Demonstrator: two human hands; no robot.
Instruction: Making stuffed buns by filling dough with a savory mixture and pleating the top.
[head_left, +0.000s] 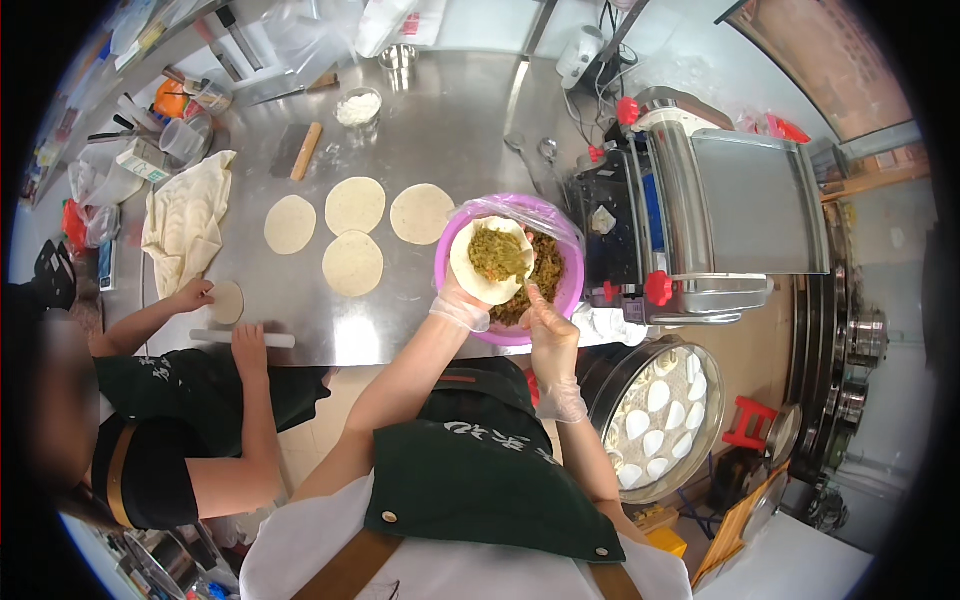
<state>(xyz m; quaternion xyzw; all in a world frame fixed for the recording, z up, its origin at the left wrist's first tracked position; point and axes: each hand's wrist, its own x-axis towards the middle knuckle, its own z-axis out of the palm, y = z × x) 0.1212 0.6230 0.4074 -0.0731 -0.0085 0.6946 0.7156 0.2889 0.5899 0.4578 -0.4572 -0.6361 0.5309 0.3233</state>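
Observation:
My gloved left hand (458,298) cups a round dough wrapper (466,262) heaped with chopped green filling (494,252). My right hand (546,322), gloved at least at the wrist, is closed beside the wrapper's lower right edge, gripping a thin utensil that is mostly hidden. Both hands are over a pink bowl (570,282) holding darker filling (545,263), with plastic film along its upper rim. Several flat dough rounds (355,263) lie left of the bowl on the steel table (450,100).
A co-worker's hands (247,338) work at a small dough round with a white rolling pin at left. Behind are cloth (180,230), a wooden pin (305,150) and a flour cup (357,107). A roller machine (740,200) stands right, above a round tray (712,420) of white pieces.

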